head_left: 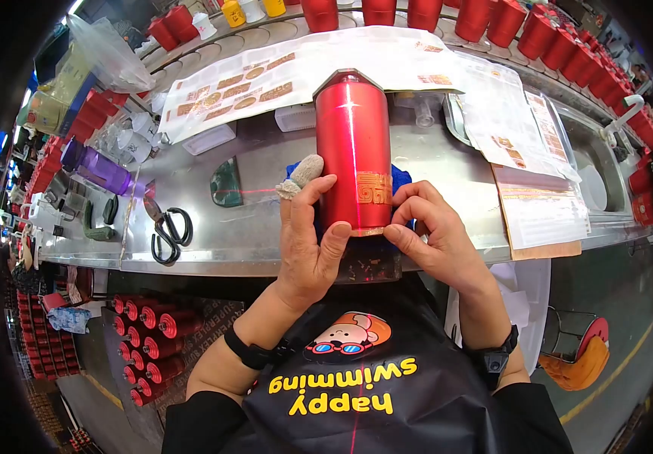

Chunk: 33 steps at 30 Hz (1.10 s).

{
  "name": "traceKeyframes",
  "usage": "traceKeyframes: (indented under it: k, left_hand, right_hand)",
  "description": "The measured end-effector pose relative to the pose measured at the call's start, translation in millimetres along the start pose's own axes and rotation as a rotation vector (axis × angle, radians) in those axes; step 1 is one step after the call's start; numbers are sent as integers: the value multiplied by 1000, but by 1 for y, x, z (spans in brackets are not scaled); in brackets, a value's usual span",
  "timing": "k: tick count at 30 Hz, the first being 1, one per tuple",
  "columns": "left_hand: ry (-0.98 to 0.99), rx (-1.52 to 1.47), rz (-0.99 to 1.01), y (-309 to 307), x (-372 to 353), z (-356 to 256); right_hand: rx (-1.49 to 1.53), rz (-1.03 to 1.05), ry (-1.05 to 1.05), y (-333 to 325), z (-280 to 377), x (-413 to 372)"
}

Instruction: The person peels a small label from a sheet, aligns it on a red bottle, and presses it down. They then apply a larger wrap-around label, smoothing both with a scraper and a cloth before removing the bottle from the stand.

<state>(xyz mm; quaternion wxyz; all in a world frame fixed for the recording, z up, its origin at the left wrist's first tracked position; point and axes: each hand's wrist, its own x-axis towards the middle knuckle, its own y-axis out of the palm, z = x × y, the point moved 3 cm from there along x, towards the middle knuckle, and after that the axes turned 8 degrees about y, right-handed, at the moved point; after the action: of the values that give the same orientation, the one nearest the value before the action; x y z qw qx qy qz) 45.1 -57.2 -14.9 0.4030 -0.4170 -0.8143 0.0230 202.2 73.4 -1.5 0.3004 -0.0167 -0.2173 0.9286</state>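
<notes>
A shiny red canister [353, 136] with a dark faceted rim lies on a blue cloth [401, 178] at the bench's front edge. A gold patterned decal [373, 189] wraps part of it near the end closest to me. My left hand [307, 234] holds the canister's left side between thumb and fingers; one finger wears a grey cloth cover [305, 172]. On the other side, my right hand [436, 231] has its fingers curled, with thumb and index fingertips against the canister's lower right edge beside the decal. A thin red laser line runs along the canister.
Decal sheets [266, 83] spread across the metal bench [266, 250]. Black-handled scissors [166, 231], a dark green scraper-like piece [226, 183] and a purple bottle [96, 168] lie left. A sink [595, 170] is right; red canisters [474, 19] line a conveyor behind. A stool [587, 348] stands right.
</notes>
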Motion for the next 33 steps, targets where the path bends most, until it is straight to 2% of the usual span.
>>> traceKeyframes:
  k: [22,33]
  left_hand:
    - [29,10,-17,0,2,-1]
    - [-29,-4,-1,0,-1,1]
  right_hand:
    - [3,15,-7,0,-1,1]
    - [9,14,-12,0,-2,2]
